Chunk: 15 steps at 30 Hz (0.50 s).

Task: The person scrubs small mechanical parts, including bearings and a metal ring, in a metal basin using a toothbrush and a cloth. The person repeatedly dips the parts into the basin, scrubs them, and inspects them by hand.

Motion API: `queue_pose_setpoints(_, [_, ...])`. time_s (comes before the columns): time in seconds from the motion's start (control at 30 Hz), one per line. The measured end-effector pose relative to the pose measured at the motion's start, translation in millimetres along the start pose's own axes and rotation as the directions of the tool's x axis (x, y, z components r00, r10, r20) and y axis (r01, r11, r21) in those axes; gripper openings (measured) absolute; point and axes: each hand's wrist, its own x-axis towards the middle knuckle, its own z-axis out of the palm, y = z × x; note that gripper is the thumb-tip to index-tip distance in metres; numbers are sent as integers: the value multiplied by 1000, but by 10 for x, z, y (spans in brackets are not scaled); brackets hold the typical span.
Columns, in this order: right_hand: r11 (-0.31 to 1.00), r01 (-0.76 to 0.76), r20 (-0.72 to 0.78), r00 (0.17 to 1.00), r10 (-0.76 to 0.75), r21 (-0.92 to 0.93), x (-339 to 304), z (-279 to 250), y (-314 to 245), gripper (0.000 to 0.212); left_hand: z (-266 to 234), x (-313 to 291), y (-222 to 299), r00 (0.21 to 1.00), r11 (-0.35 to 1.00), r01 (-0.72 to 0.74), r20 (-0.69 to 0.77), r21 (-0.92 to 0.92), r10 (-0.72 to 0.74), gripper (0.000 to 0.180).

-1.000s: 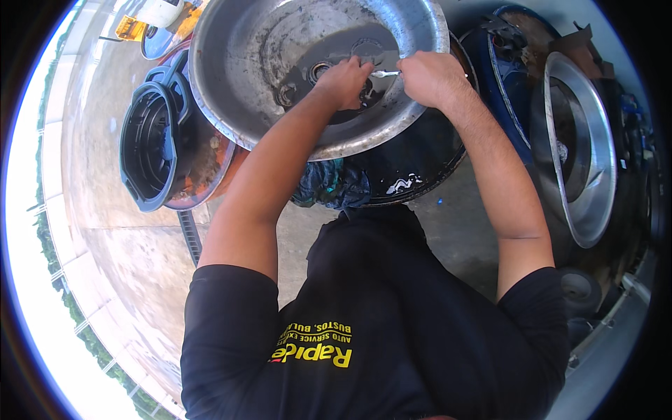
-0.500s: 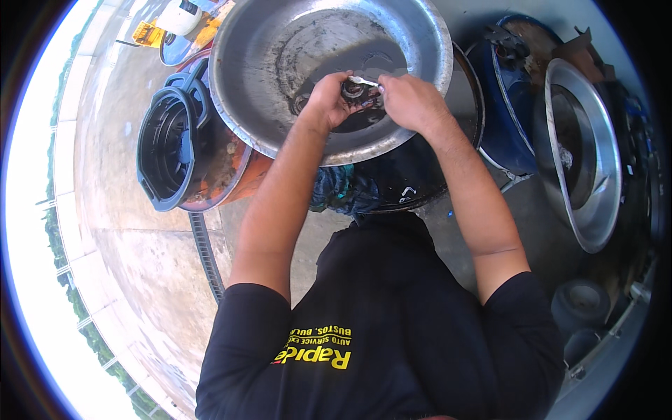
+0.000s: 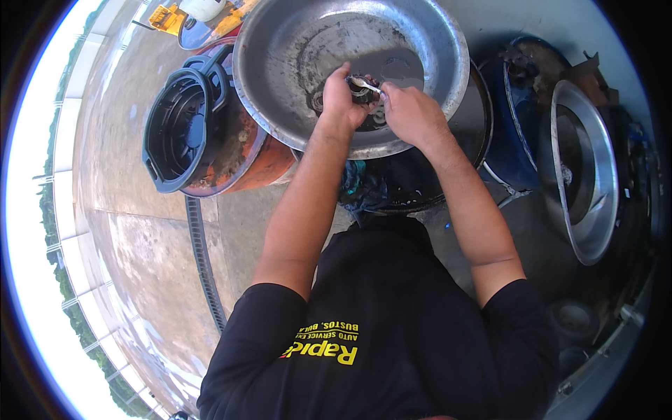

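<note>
Over a wide metal basin [image 3: 262, 87], my left hand [image 3: 341, 105] is cupped with the palm up, closed around a small dark ring-shaped part [image 3: 360, 93]. My right hand [image 3: 414, 115] pinches a slim, light-coloured small brush [image 3: 365, 84], its head against the part. Dark liquid [image 3: 402, 66] lies in the bottom of the basin, with round dark parts [image 3: 317, 101] beside my left hand. The lower side of the held part is hidden by my fingers.
The basin sits on a dark drum [image 3: 413, 182], with a dark rag [image 3: 364, 189] at its near edge. To the left, a black drain pan [image 3: 157, 157] rests on an orange drum [image 3: 262, 164]. A blue drum [image 3: 514, 150] and a second metal basin [image 3: 605, 203] stand right.
The view has shifted, so the basin and both hands appear slightly farther right. My left hand has tilted a little, and the brush has changed angle over the held part.
</note>
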Motion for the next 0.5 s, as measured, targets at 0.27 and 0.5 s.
queue_pose_setpoints(0.27, [988,69,-1,998,-69,135,-116,52,-85,30,-43,-100,68,998,991,-59,-11,-118,59,54])
queue_pose_setpoints(0.5, [976,129,-33,992,-125,178,-224,199,-174,26,-28,-185,78,983,983,-169,-78,-65,164,64])
